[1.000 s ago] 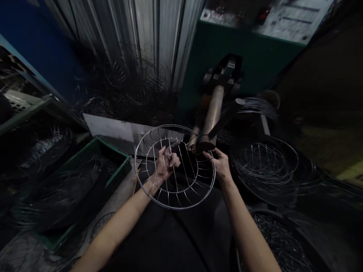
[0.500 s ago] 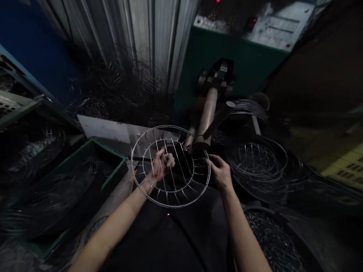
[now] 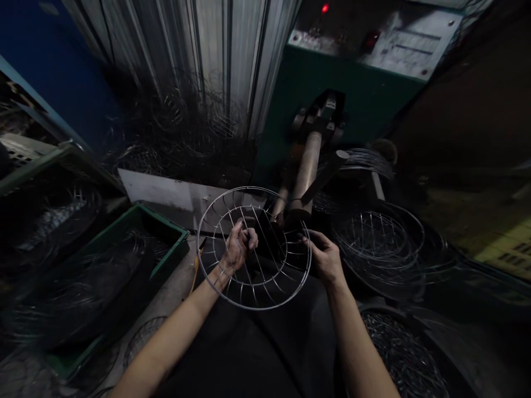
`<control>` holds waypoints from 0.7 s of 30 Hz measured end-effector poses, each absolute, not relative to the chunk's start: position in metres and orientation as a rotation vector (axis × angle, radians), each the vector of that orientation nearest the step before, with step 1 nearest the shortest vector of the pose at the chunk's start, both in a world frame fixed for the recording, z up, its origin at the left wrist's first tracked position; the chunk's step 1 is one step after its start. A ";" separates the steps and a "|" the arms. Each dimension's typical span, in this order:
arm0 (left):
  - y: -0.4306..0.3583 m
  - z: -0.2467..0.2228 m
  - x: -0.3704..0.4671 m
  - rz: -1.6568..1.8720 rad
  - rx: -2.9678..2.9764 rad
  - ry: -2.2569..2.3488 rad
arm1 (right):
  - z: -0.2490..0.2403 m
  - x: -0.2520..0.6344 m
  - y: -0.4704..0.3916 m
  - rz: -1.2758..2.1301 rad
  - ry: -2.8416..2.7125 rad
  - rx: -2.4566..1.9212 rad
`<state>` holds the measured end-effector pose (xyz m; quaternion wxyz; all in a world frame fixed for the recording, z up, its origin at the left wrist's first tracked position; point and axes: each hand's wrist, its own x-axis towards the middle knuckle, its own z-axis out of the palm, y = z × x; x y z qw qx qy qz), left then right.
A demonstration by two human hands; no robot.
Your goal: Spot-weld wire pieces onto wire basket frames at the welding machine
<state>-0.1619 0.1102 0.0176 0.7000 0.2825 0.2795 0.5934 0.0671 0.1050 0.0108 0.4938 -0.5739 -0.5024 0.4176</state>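
Observation:
A round wire basket (image 3: 254, 283) with an outer ring, an inner ring and straight bars across its middle is held in front of me. My left hand (image 3: 239, 246) shows through the bars, beneath the basket, its fingers curled together; what they grip is hidden. At the basket's right edge my right hand (image 3: 326, 255) pinches with thumb and forefinger at the outer ring. The fingertips there are dark, and a small piece between them cannot be made out. The ring's far right side lies close to the lower end of a thick metal cylinder (image 3: 306, 174) on the machine.
A green machine (image 3: 360, 83) with a lit red lamp (image 3: 325, 8) stands ahead. Wire baskets (image 3: 375, 237) are piled at right above a tub of short metal pieces (image 3: 404, 354). A green crate (image 3: 166, 264) with wire parts stands left, behind it a pale board (image 3: 166, 190).
The whole view has shifted slightly, so everything sits a little lower and to the right. Both hands keep nearly the same hold around the basket.

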 end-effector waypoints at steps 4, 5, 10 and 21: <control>0.110 0.017 -0.163 1.353 0.666 0.591 | 0.008 0.063 0.111 1.002 -1.200 -1.371; 0.110 0.017 -0.163 1.366 0.675 0.585 | 0.009 0.061 0.113 0.997 -1.196 -1.366; 0.112 0.020 -0.164 1.419 0.709 0.585 | 0.020 0.049 0.123 0.957 -1.197 -1.326; 0.118 0.017 -0.164 1.446 0.728 0.636 | 0.016 0.042 0.140 0.977 -1.185 -1.295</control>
